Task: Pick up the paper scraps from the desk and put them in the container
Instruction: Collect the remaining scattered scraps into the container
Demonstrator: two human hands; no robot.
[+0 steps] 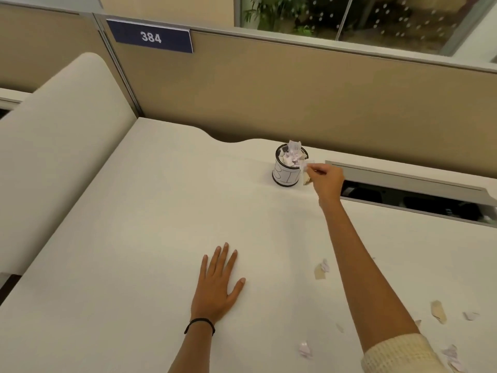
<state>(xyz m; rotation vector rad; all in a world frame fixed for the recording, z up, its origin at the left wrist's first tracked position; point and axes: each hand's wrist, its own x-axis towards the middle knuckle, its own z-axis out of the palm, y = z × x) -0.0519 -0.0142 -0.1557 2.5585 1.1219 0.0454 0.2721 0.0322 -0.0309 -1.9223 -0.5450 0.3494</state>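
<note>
A small round container (286, 175) with a white label and black rim stands at the far side of the desk, heaped with paper scraps. My right hand (327, 181) reaches out just right of it, fingers pinched on a white paper scrap (305, 168) beside the rim. Flat on the desk near me lies my left hand (218, 281), fingers spread, holding nothing. Loose scraps lie on the desk at the right: one (321, 270) left of my right forearm, another (305, 349) near the front, more (439, 311) at the far right.
A tan partition with a blue "384" sign (153, 36) runs behind the white desk (139, 211). An open cable slot (411, 197) lies right of the container. A cream rounded panel (59, 146) borders the desk on the left.
</note>
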